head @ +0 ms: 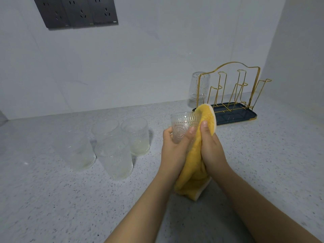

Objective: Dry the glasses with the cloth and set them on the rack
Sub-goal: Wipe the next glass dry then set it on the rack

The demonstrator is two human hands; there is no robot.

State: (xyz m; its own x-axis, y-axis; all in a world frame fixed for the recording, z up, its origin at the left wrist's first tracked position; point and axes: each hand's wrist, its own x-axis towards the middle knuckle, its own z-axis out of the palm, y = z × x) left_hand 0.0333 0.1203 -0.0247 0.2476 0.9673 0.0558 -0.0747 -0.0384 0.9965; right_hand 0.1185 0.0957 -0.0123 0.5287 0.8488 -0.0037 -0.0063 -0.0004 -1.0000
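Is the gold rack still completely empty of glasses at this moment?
No. One glass already hangs upside down on the far left peg of the rack.

No legible text, only blurred marks on the wall sockets.

Dim, cool, even light w/ soft shadows; wide-angle bending at edges, slight blur on left

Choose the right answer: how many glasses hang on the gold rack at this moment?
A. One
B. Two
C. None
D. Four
A. Only one glass sits upside down on the far-left peg of the gold rack; its other pegs are bare, and four glasses stand on the counter.
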